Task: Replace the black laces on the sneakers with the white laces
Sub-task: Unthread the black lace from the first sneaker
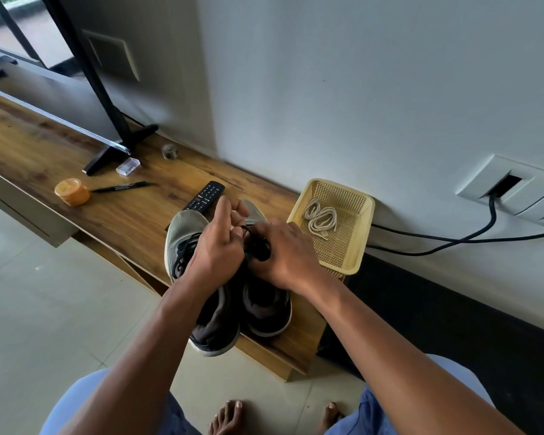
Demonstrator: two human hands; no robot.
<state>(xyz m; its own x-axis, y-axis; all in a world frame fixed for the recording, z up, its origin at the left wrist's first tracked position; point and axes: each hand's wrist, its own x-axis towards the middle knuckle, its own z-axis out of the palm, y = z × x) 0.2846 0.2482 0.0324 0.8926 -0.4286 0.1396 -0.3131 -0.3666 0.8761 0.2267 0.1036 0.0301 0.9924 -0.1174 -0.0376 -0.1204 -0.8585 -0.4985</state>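
Indoors: wooden shelf [60, 142] along white wall, tiled floor. Both hands, left hand [215, 246] and right hand [285, 251], pinch black lace bundle [257, 244] above sneakers [233, 309]; white laces [321, 216] in yellow basket [363, 233].

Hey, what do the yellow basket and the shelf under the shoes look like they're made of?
Basket: looks like moulded plastic, matt pale yellow, with a regular grid of small holes in walls and floor. Shelf: wood or wood-look laminate, going by the brown grain streaks and smooth, faintly glossy top; which one, I cannot tell.
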